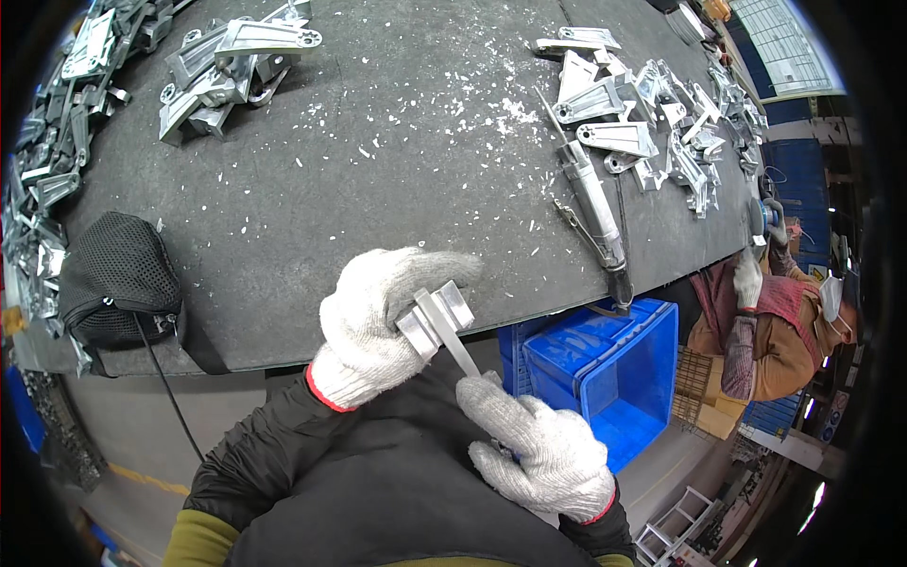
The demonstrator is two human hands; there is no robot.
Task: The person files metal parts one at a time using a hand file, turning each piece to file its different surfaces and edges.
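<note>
My left hand (373,321), in a white knit glove with a red cuff, is closed around a small silver cast metal part (455,304) just off the table's near edge. Its index finger stretches out above the part. My right hand (543,449), gloved alike, is lower and to the right, fingers curled around the near end of a flat file (456,350). The file, a narrow grey metal strip, lies slanted across the part. My right palm hides its handle end, if there is one.
On the dark table (378,180) lie metal castings (614,137), white shavings and a pen-shaped air tool (590,198). A black mesh bag (121,282) with a cord sits left. Blue bins (605,369) stand below the edge. At right, a co-worker (770,331) holds a tool.
</note>
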